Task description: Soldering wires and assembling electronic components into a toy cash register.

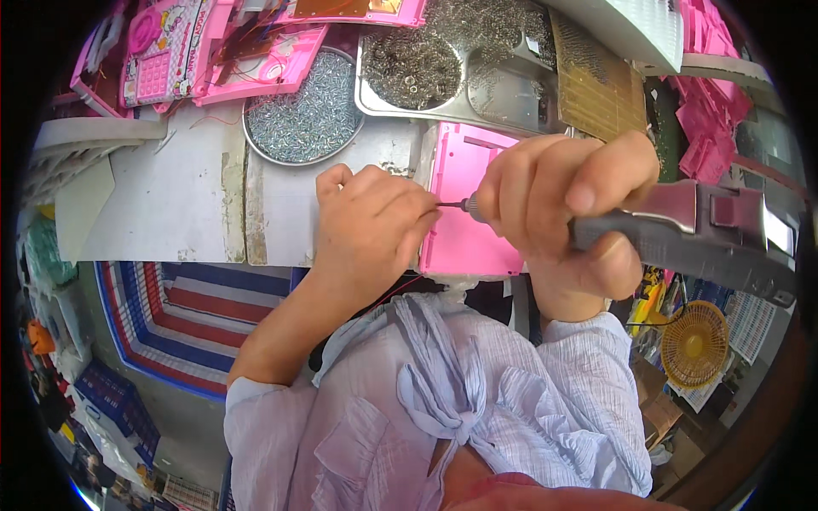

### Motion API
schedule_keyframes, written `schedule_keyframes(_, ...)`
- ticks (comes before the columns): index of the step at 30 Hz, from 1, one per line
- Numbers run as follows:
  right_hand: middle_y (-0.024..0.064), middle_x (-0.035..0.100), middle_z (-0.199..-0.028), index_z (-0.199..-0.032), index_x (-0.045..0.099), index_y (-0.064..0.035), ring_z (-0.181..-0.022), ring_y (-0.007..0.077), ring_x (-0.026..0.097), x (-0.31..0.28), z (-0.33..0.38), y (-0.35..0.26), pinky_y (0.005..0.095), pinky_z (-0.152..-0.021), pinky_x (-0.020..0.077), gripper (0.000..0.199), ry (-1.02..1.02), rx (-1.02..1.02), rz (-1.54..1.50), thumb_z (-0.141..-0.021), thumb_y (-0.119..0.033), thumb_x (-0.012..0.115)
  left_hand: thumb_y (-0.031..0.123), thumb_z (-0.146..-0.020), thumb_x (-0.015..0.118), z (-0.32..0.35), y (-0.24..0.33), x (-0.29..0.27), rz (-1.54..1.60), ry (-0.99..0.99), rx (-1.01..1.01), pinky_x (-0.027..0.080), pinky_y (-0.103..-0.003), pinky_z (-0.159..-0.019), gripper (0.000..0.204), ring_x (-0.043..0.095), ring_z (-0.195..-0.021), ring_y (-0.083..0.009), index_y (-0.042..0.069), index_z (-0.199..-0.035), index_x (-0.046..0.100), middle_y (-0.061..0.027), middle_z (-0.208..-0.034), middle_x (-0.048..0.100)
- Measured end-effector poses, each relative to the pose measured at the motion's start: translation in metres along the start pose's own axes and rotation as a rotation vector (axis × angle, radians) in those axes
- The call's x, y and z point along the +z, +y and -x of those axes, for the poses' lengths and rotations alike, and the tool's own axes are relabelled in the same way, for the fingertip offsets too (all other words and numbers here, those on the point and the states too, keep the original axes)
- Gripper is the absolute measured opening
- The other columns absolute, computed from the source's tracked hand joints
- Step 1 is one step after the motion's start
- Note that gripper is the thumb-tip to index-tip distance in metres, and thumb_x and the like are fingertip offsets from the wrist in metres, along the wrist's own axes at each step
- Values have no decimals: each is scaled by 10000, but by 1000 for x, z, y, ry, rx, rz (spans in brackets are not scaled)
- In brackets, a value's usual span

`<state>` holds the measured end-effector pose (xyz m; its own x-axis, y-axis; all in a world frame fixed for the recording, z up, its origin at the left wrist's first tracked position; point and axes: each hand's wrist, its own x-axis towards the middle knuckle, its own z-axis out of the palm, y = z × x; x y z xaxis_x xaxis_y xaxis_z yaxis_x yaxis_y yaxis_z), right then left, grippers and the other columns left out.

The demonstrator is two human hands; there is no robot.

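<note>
My right hand (558,200) is wrapped round a dark grey electric screwdriver (682,243), held sideways with its bit pointing left. The bit's tip reaches the left edge of a flat pink plastic panel (473,243) on the bench in front of me. At that tip, my left hand (366,217) is closed with thumb and fingers pinched together. What the left fingers hold, if anything, is hidden.
Beyond the panel stand a round metal dish (298,159) of small screws and a metal tray (494,95) of small metal parts. Pink toy housings (162,60) with wires lie far left. A brown board (609,94) is right of the tray; a striped bin (221,298) sits below the bench.
</note>
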<state>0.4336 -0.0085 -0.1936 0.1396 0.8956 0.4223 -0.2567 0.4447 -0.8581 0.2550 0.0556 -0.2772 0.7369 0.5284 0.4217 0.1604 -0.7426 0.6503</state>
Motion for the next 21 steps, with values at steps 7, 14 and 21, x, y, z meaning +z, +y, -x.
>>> schedule_keyframes(7, -4, 493, -578, -1061, 519, -121, -475, 139, 452, 11, 10, 1, 331, -469, 385, 337, 33, 67, 15, -963, -395, 688, 141, -783, 807, 7, 0, -2, 22, -2, 16, 325, -404, -824, 174, 601, -810, -162, 138, -917, 696, 33, -848, 676)
schedule_keyframes(14, -4, 470, -576, -1051, 521, -116, -492, 142, 447, 11, 21, 3, 333, -486, 377, 338, 68, 102, 0, -954, -386, 699, 211, -791, 809, -1, -36, -16, -55, 76, 59, 362, -427, -898, 202, 611, -847, -209, 124, -950, 718, 2, -865, 666)
schedule_keyframes(21, -6, 479, -579, -1028, 516, -96, -489, 134, 457, 15, 40, 4, 334, -503, 391, 315, 120, 152, 42, -963, -340, 703, 228, -871, 752, -12, -87, -32, -511, 128, -104, 377, -426, -888, 129, 638, -903, -209, 134, -958, 739, 6, -920, 679)
